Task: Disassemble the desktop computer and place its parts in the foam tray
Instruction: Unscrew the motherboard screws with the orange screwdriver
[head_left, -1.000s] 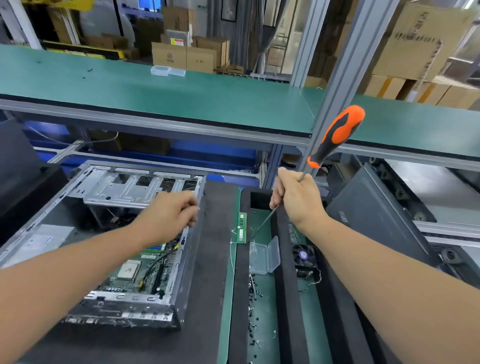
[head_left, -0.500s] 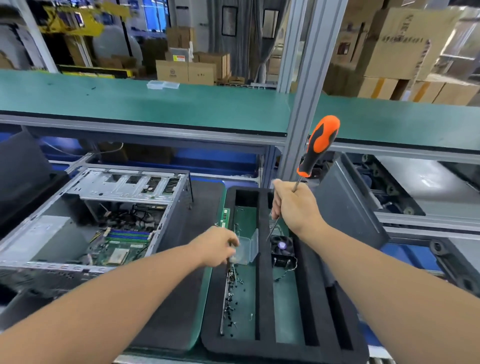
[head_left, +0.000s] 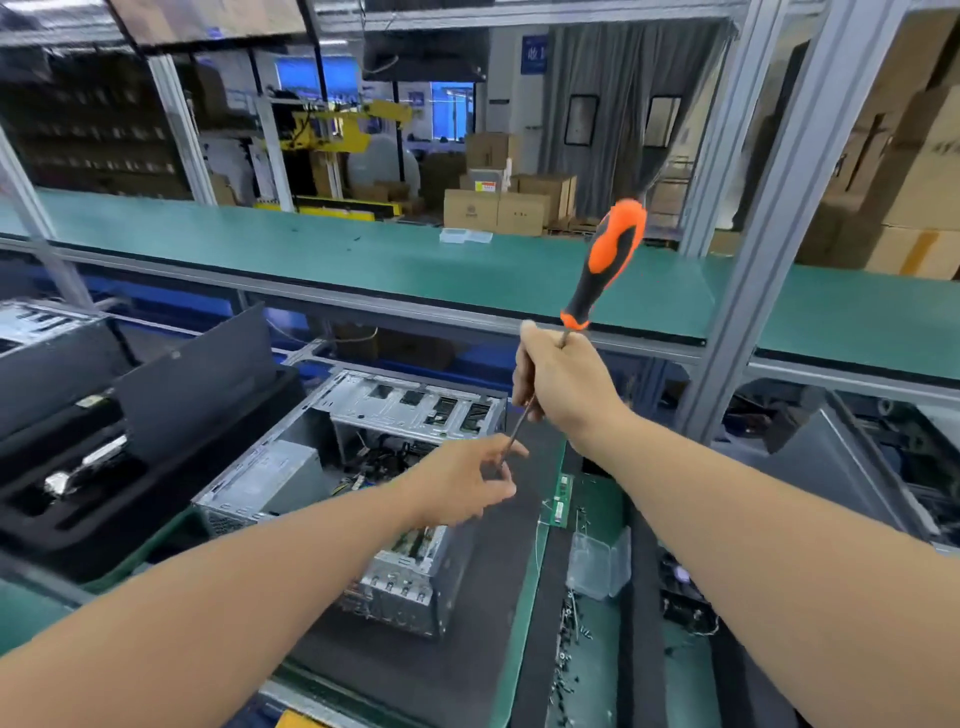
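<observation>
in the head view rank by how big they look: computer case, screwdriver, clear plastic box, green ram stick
1. computer case
2. screwdriver, though it sits nearer the camera, so its look is inflated
3. clear plastic box
4. green ram stick

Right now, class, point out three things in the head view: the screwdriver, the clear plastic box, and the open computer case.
screwdriver (head_left: 608, 260): head view, on the orange and black handle.
clear plastic box (head_left: 589, 564): head view, on its transparent base.
computer case (head_left: 415, 397): head view, on the metal drive cage.
</observation>
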